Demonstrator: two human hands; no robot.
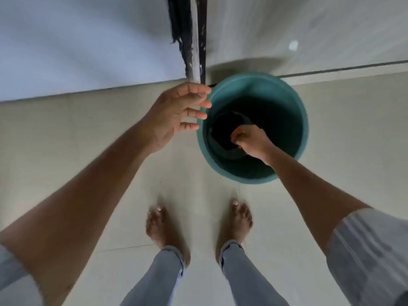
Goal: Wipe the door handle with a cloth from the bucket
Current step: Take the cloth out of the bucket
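A teal plastic bucket [293,102] stands on the tiled floor just ahead of my feet. At its bottom lies a dark cloth [223,133]. My right hand [251,141] reaches down inside the bucket, fingers closed on the cloth's right edge. My left hand [176,115] hovers above the bucket's left rim, empty, fingers spread. The door handle is out of view.
A dark door edge or frame [194,36] rises straight ahead behind the bucket, with a pale wall on the left and a pale panel on the right. My bare feet [161,230] stand on beige floor tiles just behind the bucket.
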